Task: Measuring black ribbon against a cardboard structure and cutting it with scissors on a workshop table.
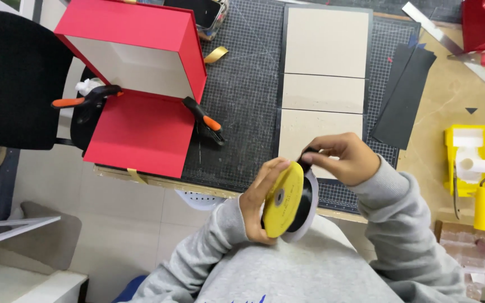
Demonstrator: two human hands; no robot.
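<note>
- While a yellow-sided spool of black ribbon (pixel 288 201) is gripped at lower centre of the frame, fingers of the left hand (pixel 258 201) are wrapped round its face.
- Its loose black end is pinched between closed fingertips of the right hand (pixel 343 157), just above the spool.
- No length appears drawn off or cut so far; the tan boards (pixel 325 84) on the cutting mat (pixel 242 95) are seen bare.
- At upper left, a red box (pixel 141 84) is held by orange-handled clamps (pixel 204 120), apparently finished.
- Open room is judged to lie above the lap; the table edge (pixel 158 180) is close ahead.
</note>
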